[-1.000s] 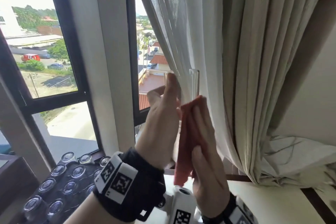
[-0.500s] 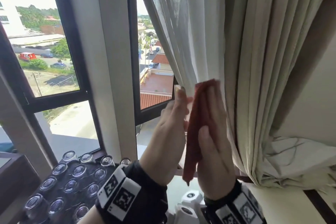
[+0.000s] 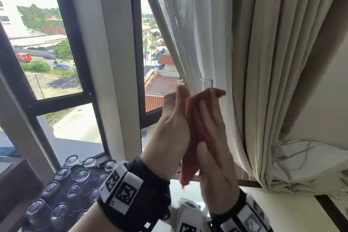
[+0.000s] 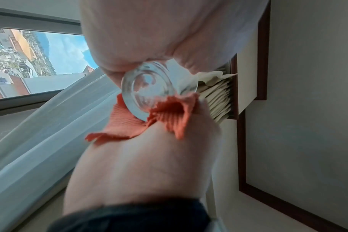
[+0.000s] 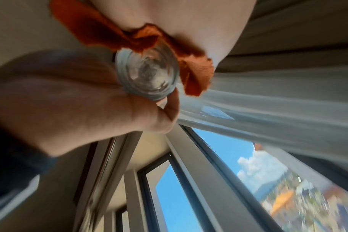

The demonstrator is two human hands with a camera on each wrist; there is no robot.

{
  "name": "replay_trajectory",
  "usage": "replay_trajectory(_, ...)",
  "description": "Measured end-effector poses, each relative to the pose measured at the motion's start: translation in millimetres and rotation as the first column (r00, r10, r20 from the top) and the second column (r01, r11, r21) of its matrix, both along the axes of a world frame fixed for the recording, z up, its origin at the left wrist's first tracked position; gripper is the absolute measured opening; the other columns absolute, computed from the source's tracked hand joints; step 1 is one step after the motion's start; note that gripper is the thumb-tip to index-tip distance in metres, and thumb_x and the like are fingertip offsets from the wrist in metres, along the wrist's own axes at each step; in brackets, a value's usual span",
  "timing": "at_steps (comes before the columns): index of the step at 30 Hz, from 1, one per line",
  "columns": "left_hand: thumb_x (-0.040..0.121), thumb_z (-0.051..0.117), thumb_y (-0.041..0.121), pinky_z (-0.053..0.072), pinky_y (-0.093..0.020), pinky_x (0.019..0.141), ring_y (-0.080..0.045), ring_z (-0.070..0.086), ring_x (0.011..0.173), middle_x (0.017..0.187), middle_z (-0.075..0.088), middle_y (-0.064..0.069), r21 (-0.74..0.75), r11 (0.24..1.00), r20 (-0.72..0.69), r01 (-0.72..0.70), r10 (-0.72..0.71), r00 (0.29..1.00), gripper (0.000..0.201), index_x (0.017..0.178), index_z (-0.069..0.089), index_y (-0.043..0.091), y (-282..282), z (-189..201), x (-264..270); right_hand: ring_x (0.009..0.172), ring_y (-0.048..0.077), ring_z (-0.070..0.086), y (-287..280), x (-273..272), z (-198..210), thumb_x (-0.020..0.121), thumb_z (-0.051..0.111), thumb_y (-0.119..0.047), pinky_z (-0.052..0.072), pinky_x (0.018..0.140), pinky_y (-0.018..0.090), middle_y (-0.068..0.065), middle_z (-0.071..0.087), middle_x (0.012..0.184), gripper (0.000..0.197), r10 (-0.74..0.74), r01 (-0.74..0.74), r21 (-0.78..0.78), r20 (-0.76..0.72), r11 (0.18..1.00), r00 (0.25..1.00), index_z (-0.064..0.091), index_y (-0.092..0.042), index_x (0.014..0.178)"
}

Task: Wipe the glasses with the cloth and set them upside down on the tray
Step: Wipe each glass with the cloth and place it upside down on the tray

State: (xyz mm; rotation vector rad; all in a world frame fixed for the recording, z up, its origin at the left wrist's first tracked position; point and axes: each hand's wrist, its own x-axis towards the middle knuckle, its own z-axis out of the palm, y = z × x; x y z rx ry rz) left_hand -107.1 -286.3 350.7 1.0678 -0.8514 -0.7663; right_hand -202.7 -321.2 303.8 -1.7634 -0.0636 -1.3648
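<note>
I hold a clear glass point(image 3: 206, 82) upright at chest height in front of the curtain; only its rim shows above my hands. My left hand point(image 3: 174, 120) grips its left side, thumb up along the wall. My right hand point(image 3: 211, 117) holds a red-orange cloth point(image 3: 194, 122) wrapped against the glass's right side, and the cloth's tail hangs below. The wrist views show the thick glass base point(image 4: 147, 91) point(image 5: 147, 73) between both hands with the cloth point(image 4: 127, 124) point(image 5: 197, 75) beside it. A dark tray point(image 3: 65, 181) at lower left carries several upside-down glasses.
A sheer curtain point(image 3: 184, 34) and a heavy beige curtain point(image 3: 263, 62) hang just behind the hands. Dark window frames point(image 3: 79, 58) stand to the left. A white surface point(image 3: 282, 211) lies at lower right, and a white tagged device point(image 3: 188, 211) sits under my wrists.
Half a second ago the cloth and my right fingers reached up over the rim. They have slid back down, and the rim shows again. My left hand keeps its grip.
</note>
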Motion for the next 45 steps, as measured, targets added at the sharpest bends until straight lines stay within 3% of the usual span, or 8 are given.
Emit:
replay_trajectory(8, 0.097, 0.032, 0.064, 0.056, -0.021, 0.069, -0.002, 0.067, 0.066, 0.071, 0.07, 0.018, 0.027, 0.996, 0.126, 0.09, -0.093, 0.988, 0.058, 0.131, 0.054, 0.022, 4, -11, -11, 0.125, 0.006, 0.057, -16, -14, -8, 0.075, 0.056, -0.085, 0.043, 0.111, 0.04, -0.016, 0.06, 0.138, 0.06, -0.108, 0.183, 0.441, -0.19, 0.879, 0.976, 0.057, -0.052, 0.125)
replay_trajectory(14, 0.083, 0.049, 0.09, 0.049, -0.063, 0.109, -0.049, 0.063, 0.124, 0.135, 0.064, -0.027, 0.084, 0.995, -0.088, 0.061, -0.053, 0.995, 0.083, 0.133, 0.066, 0.027, 4, 3, -5, 0.143, 0.02, 0.043, -2, -7, 5, 0.099, 0.042, -0.015, 0.037, 0.116, 0.034, -0.003, 0.049, 0.153, 0.05, 0.012, -0.018, 0.141, 0.046, 0.99, 0.999, 0.043, -0.014, 0.149)
replay_trajectory(19, 0.075, 0.072, 0.056, 0.057, -0.02, 0.062, -0.014, 0.07, 0.07, 0.087, 0.076, 0.001, -0.003, 0.994, 0.037, 0.108, -0.108, 0.993, 0.067, 0.134, 0.061, 0.025, 3, 19, 14, 0.148, 0.027, 0.035, 7, 0, -38, 0.102, 0.042, -0.034, 0.034, 0.118, 0.048, -0.009, 0.04, 0.159, 0.051, -0.012, 0.035, 0.258, -0.09, 0.965, 0.996, 0.035, -0.05, 0.15)
replay_trajectory(25, 0.074, 0.093, 0.045, 0.064, -0.049, 0.089, -0.026, 0.078, 0.097, 0.115, 0.074, -0.008, -0.028, 0.999, 0.301, 0.022, -0.012, 0.954, 0.067, 0.13, 0.057, 0.04, 6, 8, 14, 0.133, 0.046, 0.048, -8, 9, -26, 0.103, 0.043, -0.052, 0.033, 0.11, 0.066, 0.025, 0.045, 0.151, 0.055, 0.169, -0.214, 0.777, 0.14, 0.592, 0.976, 0.044, -0.023, 0.15)
replay_trajectory(28, 0.07, 0.091, 0.052, 0.052, -0.028, 0.102, -0.001, 0.071, 0.112, 0.116, 0.075, 0.015, -0.015, 0.996, 0.467, -0.086, 0.083, 0.88, 0.071, 0.129, 0.053, 0.045, 16, 0, 21, 0.099, 0.035, 0.061, -17, 5, -17, 0.105, 0.031, -0.056, 0.045, 0.084, 0.048, 0.022, 0.063, 0.127, 0.061, 0.237, -0.4, 0.823, 0.328, 0.403, 0.914, 0.054, -0.014, 0.142)
replay_trajectory(34, 0.059, 0.094, 0.056, 0.063, -0.024, 0.08, -0.001, 0.07, 0.097, 0.109, 0.068, 0.025, 0.018, 0.985, 0.615, -0.169, 0.123, 0.779, 0.067, 0.115, 0.059, 0.045, 36, -13, 37, 0.129, 0.031, 0.056, -33, -6, -19, 0.08, 0.056, -0.081, 0.039, 0.109, 0.059, 0.005, 0.059, 0.141, 0.075, -0.116, 0.137, 0.609, -0.073, 0.781, 0.991, 0.055, -0.036, 0.139)
replay_trajectory(38, 0.063, 0.1, 0.033, 0.062, -0.019, 0.074, -0.015, 0.075, 0.095, 0.106, 0.073, 0.013, -0.031, 0.996, 0.607, -0.078, 0.081, 0.791, 0.067, 0.122, 0.068, 0.039, 43, -23, 38, 0.103, 0.035, 0.068, -31, -15, 2, 0.097, 0.049, -0.039, 0.057, 0.087, 0.046, 0.012, 0.071, 0.116, 0.034, -0.14, 0.088, 0.417, 0.095, 0.905, 0.986, 0.067, -0.028, 0.124)
replay_trajectory(45, 0.067, 0.098, 0.032, 0.065, -0.03, 0.081, -0.024, 0.076, 0.099, 0.109, 0.077, 0.008, -0.166, 0.979, 0.527, -0.12, 0.191, 0.828, 0.065, 0.125, 0.07, 0.033, 31, -50, 28, 0.083, 0.038, 0.071, -49, -31, 18, 0.097, 0.048, -0.039, 0.054, 0.075, 0.045, 0.021, 0.075, 0.095, 0.041, 0.221, -0.153, 0.71, -0.004, 0.687, 0.975, 0.08, -0.013, 0.091)
